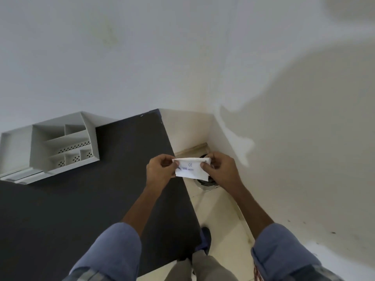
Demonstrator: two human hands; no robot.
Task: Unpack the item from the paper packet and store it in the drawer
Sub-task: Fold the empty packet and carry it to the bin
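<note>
Currently, head view only:

Packet: a white paper packet [191, 169] with blue print is held in the air over the right edge of the dark countertop [81, 209], level and face-up to the camera.

Left hand: the left hand [160, 169] is pinched on the packet's left end, thumb on top.

Right hand: the right hand [220, 169] is pinched on the packet's right end; the two hands are apart by the packet's width.

Item: not visible; whether it is inside the packet cannot be told.

Step in hand: judged to be opening the packet. Grip close to one edge, tear or peel along that edge, and keep the opening turned up so the contents do not drop to the floor.

Drawer: an open grey drawer [20, 147] holding a divided organiser tray [67, 147] sits well to the left. Its compartments look empty.

Surroundings: a dark round object [207, 182], possibly a bin, stands on the tiled floor [219, 216] directly below the hands, near the wall corner.

Obstruction: nothing lies on the countertop between packet and drawer; the path left appears free.
</note>
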